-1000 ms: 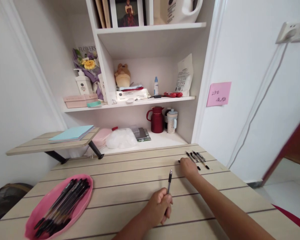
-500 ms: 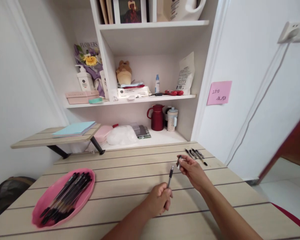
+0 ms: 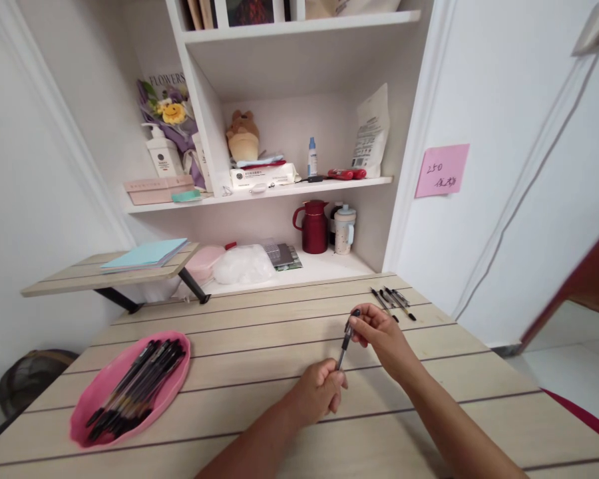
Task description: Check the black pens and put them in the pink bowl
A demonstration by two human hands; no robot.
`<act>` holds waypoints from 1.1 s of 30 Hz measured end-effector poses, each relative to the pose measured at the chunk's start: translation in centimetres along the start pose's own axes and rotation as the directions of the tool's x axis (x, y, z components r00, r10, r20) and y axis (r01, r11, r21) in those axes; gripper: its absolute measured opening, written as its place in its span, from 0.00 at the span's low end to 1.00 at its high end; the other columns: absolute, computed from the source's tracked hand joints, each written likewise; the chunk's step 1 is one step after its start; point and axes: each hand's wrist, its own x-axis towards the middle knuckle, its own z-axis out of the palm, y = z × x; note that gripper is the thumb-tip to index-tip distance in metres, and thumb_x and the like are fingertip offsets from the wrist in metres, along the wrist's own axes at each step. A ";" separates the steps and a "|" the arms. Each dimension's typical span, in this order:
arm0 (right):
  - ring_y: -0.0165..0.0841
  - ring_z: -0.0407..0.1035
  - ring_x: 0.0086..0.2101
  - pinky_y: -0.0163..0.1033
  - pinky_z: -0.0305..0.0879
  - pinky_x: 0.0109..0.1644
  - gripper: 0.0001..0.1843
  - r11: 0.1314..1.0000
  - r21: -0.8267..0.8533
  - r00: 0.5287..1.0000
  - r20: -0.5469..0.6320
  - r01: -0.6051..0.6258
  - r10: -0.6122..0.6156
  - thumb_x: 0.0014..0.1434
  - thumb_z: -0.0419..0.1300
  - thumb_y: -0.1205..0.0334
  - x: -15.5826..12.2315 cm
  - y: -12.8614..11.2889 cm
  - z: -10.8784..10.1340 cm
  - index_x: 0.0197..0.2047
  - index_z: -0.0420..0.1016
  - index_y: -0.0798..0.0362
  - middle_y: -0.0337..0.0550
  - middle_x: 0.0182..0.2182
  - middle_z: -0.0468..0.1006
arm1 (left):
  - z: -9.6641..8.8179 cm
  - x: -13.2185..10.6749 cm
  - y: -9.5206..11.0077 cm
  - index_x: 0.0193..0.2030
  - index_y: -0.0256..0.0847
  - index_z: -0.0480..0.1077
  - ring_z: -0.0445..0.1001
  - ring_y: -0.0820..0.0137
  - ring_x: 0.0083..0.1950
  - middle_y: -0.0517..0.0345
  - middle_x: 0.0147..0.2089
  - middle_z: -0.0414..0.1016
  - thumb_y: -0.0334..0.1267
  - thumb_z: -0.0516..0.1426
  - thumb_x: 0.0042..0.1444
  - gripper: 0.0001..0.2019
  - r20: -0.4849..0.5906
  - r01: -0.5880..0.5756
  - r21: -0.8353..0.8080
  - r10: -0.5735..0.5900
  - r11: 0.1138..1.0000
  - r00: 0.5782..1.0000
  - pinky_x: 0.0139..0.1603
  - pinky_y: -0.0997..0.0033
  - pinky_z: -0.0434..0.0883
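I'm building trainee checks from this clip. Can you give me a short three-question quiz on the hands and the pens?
1. Multiple choice: what lies in the pink tray? A) black pens B) scissors C) coins
2. True or false: the left hand and the right hand both hold the same pen.
3. Fill in: the loose pens lie on the table near its far ___ corner (left or right).

Key: 1 A; 2 true; 3 right.
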 end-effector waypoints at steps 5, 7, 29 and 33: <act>0.25 0.60 0.17 0.30 0.50 0.18 0.16 0.998 -0.042 0.995 0.090 -0.039 0.042 0.45 0.63 0.54 -0.4 0.2 0.3 0.34 0.66 0.53 0.31 0.16 0.64 | 0.0 0.0 0.1 0.32 0.38 0.60 0.49 0.82 0.11 0.70 0.13 0.58 0.43 0.46 0.55 0.11 0.002 0.018 0.007 -0.018 1.000 1.000 0.13 0.81 0.46; 0.25 0.60 0.17 0.30 0.51 0.18 0.16 0.997 -0.064 0.991 0.121 -0.042 0.049 0.45 0.62 0.54 -0.5 0.4 0.5 0.36 0.68 0.54 0.31 0.16 0.64 | 0.1 0.0 0.0 0.33 0.38 0.60 0.48 0.82 0.11 0.70 0.13 0.58 0.44 0.45 0.56 0.11 -0.007 0.023 -0.002 -0.023 1.000 1.000 0.14 0.81 0.46; 0.26 0.60 0.16 0.31 0.54 0.18 0.15 0.995 -0.071 0.991 0.106 -0.076 0.083 0.44 0.61 0.51 -1.0 1.6 1.7 0.31 0.67 0.52 0.30 0.14 0.63 | 0.9 0.1 -0.3 0.27 0.39 0.58 0.50 0.81 0.13 0.71 0.12 0.52 0.43 0.45 0.55 0.11 -0.188 -0.021 0.042 0.028 0.999 0.982 0.18 0.79 0.48; 0.25 0.60 0.16 0.31 0.54 0.18 0.15 0.997 -0.048 0.995 0.073 -0.067 0.070 0.45 0.61 0.51 -1.1 2.1 1.9 0.32 0.67 0.52 0.31 0.14 0.64 | 1.0 0.2 -0.4 0.27 0.39 0.59 0.49 0.81 0.15 0.70 0.13 0.52 0.43 0.46 0.54 0.11 -0.244 -0.004 0.015 0.008 1.000 0.970 0.19 0.78 0.46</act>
